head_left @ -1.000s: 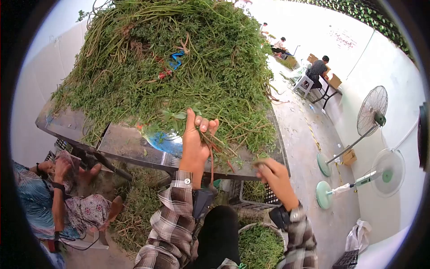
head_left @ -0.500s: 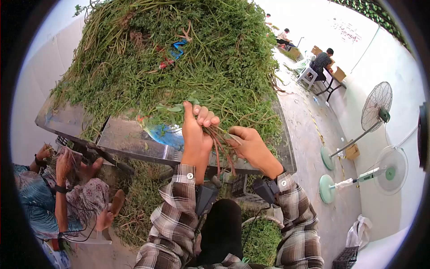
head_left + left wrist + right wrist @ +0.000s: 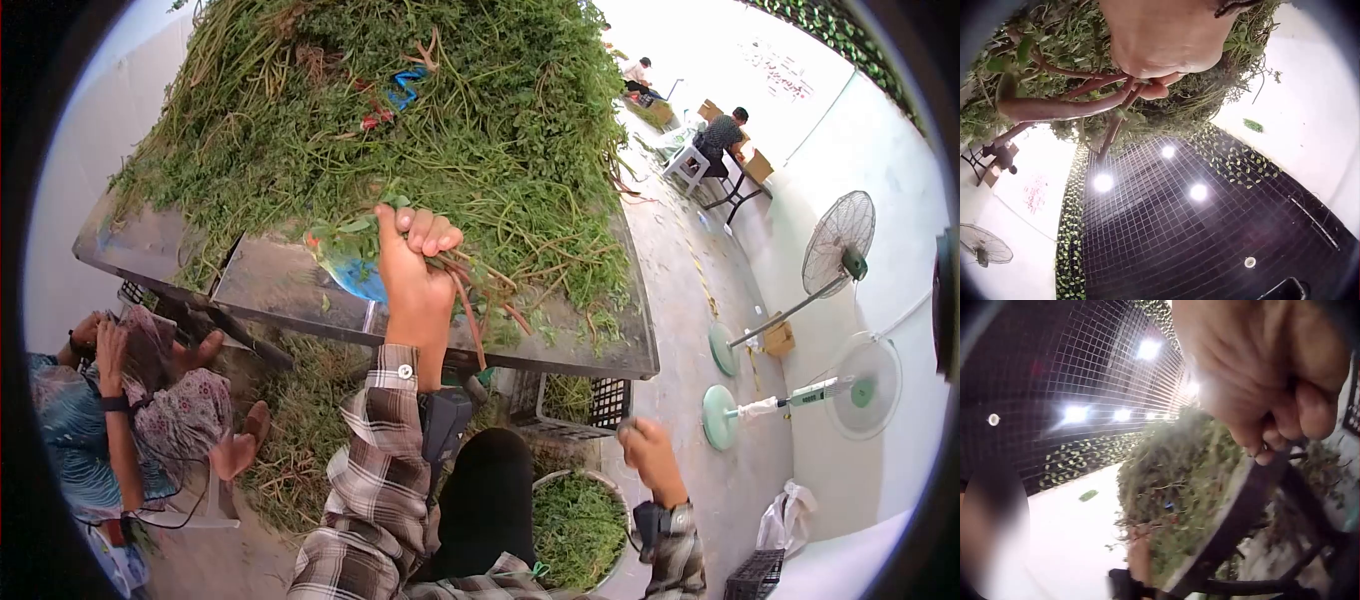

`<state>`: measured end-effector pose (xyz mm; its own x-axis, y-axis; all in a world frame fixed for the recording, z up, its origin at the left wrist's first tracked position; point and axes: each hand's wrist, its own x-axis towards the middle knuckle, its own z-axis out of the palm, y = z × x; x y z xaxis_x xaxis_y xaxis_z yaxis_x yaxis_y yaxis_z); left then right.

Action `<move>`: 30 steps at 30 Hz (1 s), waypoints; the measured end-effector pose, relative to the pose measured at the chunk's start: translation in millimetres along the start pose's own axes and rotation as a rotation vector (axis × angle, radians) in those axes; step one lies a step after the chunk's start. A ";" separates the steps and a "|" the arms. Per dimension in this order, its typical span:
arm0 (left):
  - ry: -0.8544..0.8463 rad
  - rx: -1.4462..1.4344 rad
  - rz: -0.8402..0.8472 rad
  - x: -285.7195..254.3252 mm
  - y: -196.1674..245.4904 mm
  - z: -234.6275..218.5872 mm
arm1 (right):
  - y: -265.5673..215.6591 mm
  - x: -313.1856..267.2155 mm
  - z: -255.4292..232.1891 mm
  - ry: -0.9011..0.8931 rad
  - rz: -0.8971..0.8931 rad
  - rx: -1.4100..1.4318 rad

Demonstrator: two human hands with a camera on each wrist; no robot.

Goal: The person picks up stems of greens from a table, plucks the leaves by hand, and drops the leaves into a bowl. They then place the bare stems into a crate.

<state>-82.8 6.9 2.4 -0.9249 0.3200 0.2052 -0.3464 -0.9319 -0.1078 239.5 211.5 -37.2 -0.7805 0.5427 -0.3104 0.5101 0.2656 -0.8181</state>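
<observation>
My left hand grips a bunch of leafy stems above the near edge of the table. Thick reddish stem ends stick out below the fist in the left wrist view, and small leaves show by the thumb. Behind it rises a big heap of the same greens. My right hand is apart from the bunch, low at the right beyond the table edge. Its fingers are curled, with a small grey thing at the tips, too blurred to name.
Below the table are a black crate and a round tub of greens. More greens cover the floor at left, beside a seated person. Two standing fans are on the right. Another person sits farther back.
My right hand came in to the stem ends below my left hand, then swung away down to the right. My left hand kept its grip and shifted slightly left and up.
</observation>
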 end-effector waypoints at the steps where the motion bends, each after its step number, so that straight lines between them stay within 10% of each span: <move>1: 0.010 0.011 -0.002 -1.7 -0.9 1.1 | 28.4 -9.2 -0.2 -0.025 -0.085 -0.183; 7: 0.072 0.039 -0.028 -9.8 -16.6 2.8 | 23.4 -37.4 3.6 -0.244 -0.083 -0.440; 20: 0.076 -0.187 -0.154 -10.6 -17.5 -5.3 | -157.7 76.9 98.8 -0.203 -0.883 -0.153; 24: 0.102 -0.255 -0.183 -7.7 -15.1 -4.8 | -166.1 95.6 120.8 -0.211 -0.919 0.038; 30: 0.150 -0.218 -0.182 -6.3 -8.6 -6.1 | -154.4 80.0 120.0 -0.384 -0.442 0.282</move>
<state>-75.0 14.0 -3.9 -0.8520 0.5147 0.0959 -0.5184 -0.8037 -0.2921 54.9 118.3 6.1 -0.9954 0.0924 -0.0236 0.0375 0.1512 -0.9878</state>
